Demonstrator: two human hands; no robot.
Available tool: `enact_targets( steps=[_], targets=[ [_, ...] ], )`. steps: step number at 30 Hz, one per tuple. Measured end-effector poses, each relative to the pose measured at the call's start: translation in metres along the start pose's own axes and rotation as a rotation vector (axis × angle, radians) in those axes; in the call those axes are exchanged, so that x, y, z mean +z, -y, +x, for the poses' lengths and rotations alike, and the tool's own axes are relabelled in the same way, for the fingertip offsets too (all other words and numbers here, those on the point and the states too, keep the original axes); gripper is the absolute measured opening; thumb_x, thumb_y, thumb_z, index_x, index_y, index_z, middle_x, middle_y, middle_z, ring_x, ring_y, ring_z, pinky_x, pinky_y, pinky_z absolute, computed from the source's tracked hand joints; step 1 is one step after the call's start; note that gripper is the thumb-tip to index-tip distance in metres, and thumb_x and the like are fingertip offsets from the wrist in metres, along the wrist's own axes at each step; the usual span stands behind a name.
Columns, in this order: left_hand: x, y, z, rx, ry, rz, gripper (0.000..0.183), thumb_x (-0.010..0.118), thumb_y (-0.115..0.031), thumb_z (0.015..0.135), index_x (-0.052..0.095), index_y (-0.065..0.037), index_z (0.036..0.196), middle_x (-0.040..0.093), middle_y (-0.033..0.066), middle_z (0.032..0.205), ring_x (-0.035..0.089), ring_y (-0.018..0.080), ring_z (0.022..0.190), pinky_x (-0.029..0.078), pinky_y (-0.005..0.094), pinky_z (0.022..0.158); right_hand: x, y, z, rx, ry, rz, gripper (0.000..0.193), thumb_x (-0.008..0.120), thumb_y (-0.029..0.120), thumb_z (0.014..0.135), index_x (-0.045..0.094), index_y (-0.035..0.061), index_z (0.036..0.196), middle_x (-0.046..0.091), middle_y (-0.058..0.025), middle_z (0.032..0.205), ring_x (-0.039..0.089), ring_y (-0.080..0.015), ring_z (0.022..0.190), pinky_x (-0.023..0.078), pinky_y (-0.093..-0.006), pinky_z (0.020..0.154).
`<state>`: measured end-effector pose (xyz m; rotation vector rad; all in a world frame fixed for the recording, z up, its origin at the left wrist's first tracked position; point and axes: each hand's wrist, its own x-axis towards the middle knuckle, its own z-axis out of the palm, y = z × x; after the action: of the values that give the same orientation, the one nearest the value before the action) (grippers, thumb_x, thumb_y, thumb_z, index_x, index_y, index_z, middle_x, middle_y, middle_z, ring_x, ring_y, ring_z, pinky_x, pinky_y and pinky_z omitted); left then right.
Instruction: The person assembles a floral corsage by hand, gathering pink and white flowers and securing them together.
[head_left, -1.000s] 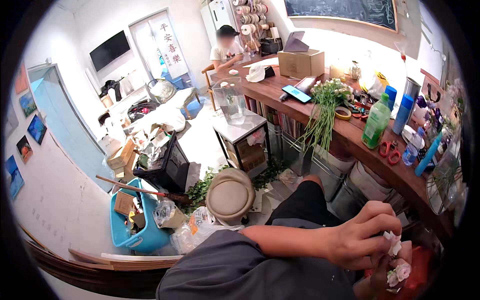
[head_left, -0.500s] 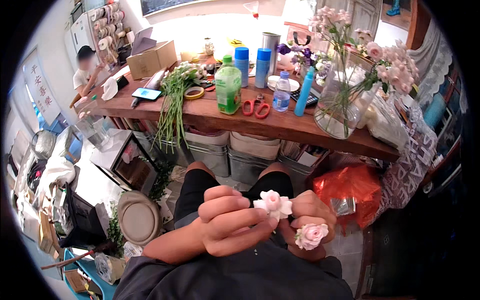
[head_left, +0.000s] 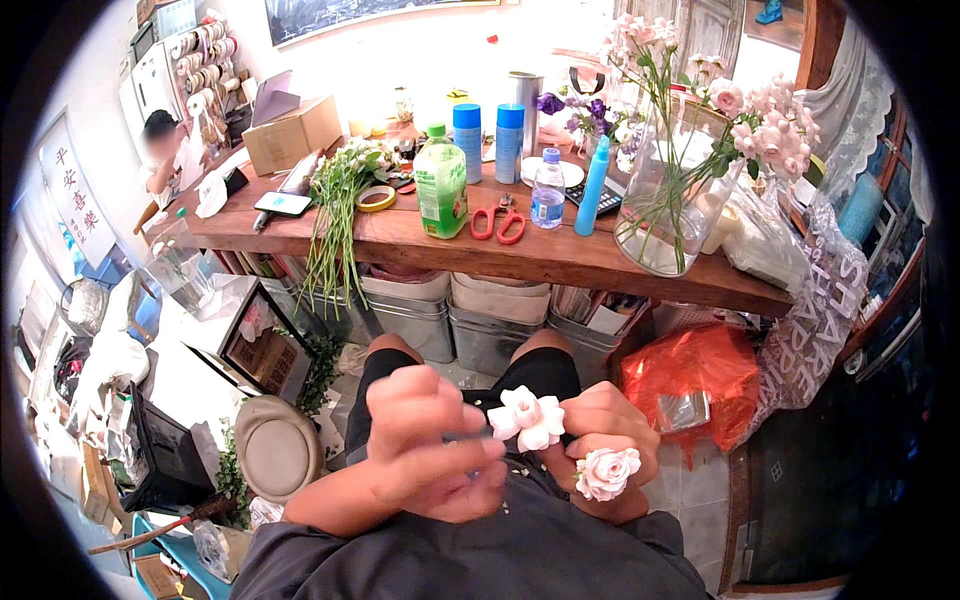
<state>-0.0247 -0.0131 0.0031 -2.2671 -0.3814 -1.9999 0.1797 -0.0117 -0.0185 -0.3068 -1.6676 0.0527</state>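
Note:
My right hand [head_left: 615, 422] is closed around two cut flowers, their stems mostly hidden in the fingers. The pale rose [head_left: 527, 416], its outer petals spread wide, pokes out on the thumb side. A fuller pink rose [head_left: 608, 474] shows below it, against the curled fingers. My left hand [head_left: 425, 440] is just left of the pale rose, fingers bent and smeared by motion; whether anything is between them cannot be made out. Tiny pale specks lie on my dark shirt [head_left: 440, 555] below the hands.
A wooden table [head_left: 400, 238] ahead bears cut green stems [head_left: 335, 235], red scissors [head_left: 497, 222], a green bottle [head_left: 440, 190], blue spray cans [head_left: 467, 145] and a glass vase of pink roses [head_left: 660, 235]. Metal bins [head_left: 415, 325] stand underneath; a red plastic bag [head_left: 690, 370] sits right, a round stool [head_left: 278, 450] left.
My left hand has moved left, off the pale rose's petals, and is blurred. My right hand still holds both roses, shifted slightly left in view. The whole view has tilted a little.

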Motion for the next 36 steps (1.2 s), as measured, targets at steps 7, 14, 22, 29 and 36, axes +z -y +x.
enact_targets(
  steps=[7, 14, 22, 29, 36],
  targets=[
    [-0.003, 0.005, 0.006, -0.415, 0.093, -0.425, 0.035, 0.081, 0.0, 0.075, 0.072, 0.002, 0.108, 0.069, 0.0161, 0.108, 0.062, 0.027, 0.097, 0.047, 0.038, 0.086, 0.0, -0.002, -0.001, -0.012, 0.028, 0.003, 0.036, 0.088, -0.002, 0.074, 0.057, 0.0097, 0.087, 0.075, -0.0092, 0.085, 0.074, -0.0241, 0.075, 0.052, -0.034, 0.061],
    [-0.003, -0.002, 0.014, -0.38, 0.137, -0.407, 0.039, 0.085, 0.004, 0.071, 0.073, 0.0, 0.108, 0.072, 0.0139, 0.105, 0.067, 0.0259, 0.093, 0.049, 0.0377, 0.084, 0.001, -0.003, 0.001, 0.037, 0.013, 0.189, 0.035, 0.089, 0.001, 0.076, 0.057, 0.0098, 0.087, 0.075, -0.0098, 0.084, 0.071, -0.0219, 0.07, 0.051, -0.0338, 0.061],
    [0.001, -0.008, 0.017, -0.384, 0.155, -0.487, 0.038, 0.086, 0.003, 0.072, 0.073, 0.001, 0.108, 0.072, 0.0151, 0.106, 0.068, 0.026, 0.094, 0.051, 0.0359, 0.084, -0.001, -0.007, -0.009, 0.028, -0.035, 0.28, 0.04, 0.091, 0.006, 0.077, 0.055, 0.0066, 0.095, 0.074, -0.0136, 0.083, 0.069, -0.0239, 0.066, 0.049, -0.0357, 0.06],
    [0.0, -0.01, 0.019, -0.506, 0.128, -0.639, 0.034, 0.085, 0.003, 0.077, 0.073, 0.003, 0.109, 0.068, 0.017, 0.109, 0.067, 0.0246, 0.101, 0.053, 0.0343, 0.088, -0.006, -0.012, -0.01, 0.064, -0.027, 0.403, 0.041, 0.091, 0.005, 0.078, 0.054, 0.0057, 0.097, 0.075, -0.0155, 0.085, 0.072, -0.0262, 0.073, 0.05, -0.0377, 0.061],
    [0.006, -0.013, 0.015, -0.527, 0.142, -0.623, 0.033, 0.085, 0.004, 0.077, 0.074, 0.003, 0.108, 0.067, 0.0165, 0.11, 0.067, 0.0236, 0.101, 0.052, 0.0321, 0.088, -0.001, -0.011, -0.011, 0.049, -0.079, 0.454, 0.04, 0.091, 0.004, 0.078, 0.056, 0.0064, 0.096, 0.076, -0.0142, 0.086, 0.075, -0.0279, 0.076, 0.049, -0.0373, 0.06]
  ],
)
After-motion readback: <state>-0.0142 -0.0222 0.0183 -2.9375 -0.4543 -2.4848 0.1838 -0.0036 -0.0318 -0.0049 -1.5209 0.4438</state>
